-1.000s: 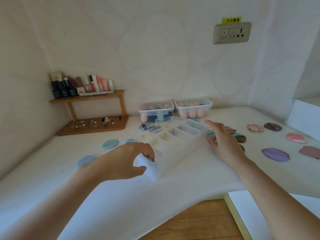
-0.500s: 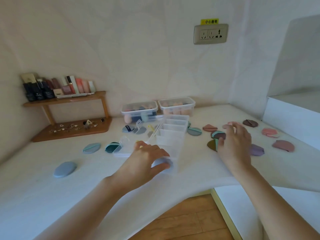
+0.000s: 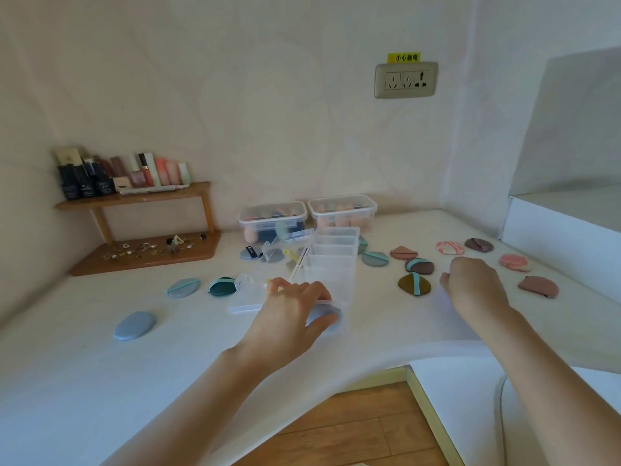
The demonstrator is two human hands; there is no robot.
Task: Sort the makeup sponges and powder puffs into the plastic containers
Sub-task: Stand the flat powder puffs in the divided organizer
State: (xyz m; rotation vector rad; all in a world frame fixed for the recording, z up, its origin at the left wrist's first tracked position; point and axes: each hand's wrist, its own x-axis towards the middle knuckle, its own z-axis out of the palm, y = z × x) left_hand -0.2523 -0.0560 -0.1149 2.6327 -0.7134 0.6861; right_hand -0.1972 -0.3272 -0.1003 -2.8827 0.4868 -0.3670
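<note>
Left hand (image 3: 289,311) grips divided organizer (image 3: 331,264), right hand (image 3: 475,284) hovers

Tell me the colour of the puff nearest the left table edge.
Plain grey-blue puff, clearest in the head view.

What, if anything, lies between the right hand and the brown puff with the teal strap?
Nothing visible. The right hand hovers just right of the brown puff, with only bare white table between them. The striped mauve puff sits behind, out of the path.

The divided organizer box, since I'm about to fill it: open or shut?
Open: the divided organizer box shows uncovered compartments, its clear lid flipped leftward.
</note>
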